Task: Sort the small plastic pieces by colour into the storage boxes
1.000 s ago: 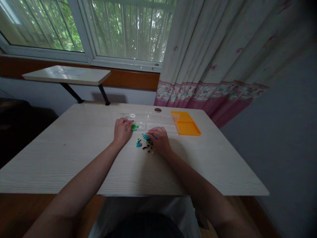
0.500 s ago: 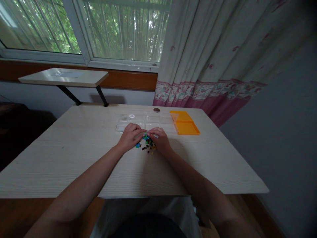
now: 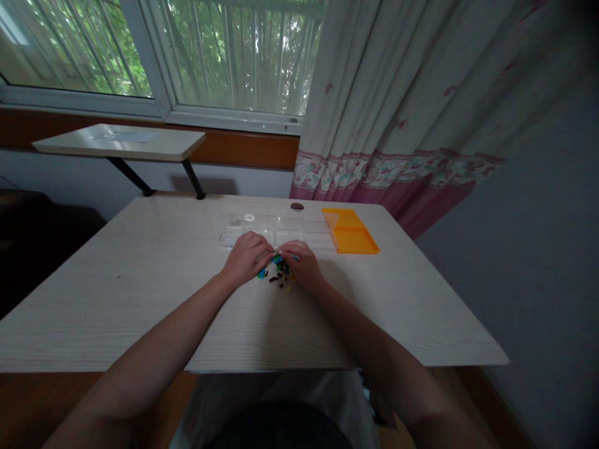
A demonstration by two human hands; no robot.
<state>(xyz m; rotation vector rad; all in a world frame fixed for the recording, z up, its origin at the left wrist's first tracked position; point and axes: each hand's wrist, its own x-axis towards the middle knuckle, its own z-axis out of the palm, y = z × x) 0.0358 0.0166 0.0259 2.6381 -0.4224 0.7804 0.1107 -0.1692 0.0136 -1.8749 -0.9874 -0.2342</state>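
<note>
A small pile of tiny coloured pieces [image 3: 279,274], blue, green, dark red and yellow, lies on the pale wooden table [image 3: 140,280]. My left hand [image 3: 246,257] and my right hand [image 3: 303,264] meet over the pile's far edge, both with fingers curled and fingertips pinched together at the pieces. What each pinch holds is too small to make out. Just beyond the hands sits a clear plastic compartment box [image 3: 290,229]. Its orange lid [image 3: 350,232] lies open to the right.
A small dark round thing [image 3: 296,206] sits near the table's far edge. A white shelf on black brackets [image 3: 119,141] juts out under the window at the left. A flowered curtain [image 3: 397,125] hangs at the back right.
My left hand has moved right, from the green pieces by the clear box to the pile, and now meets my right hand there. The green pieces are hidden behind it.
</note>
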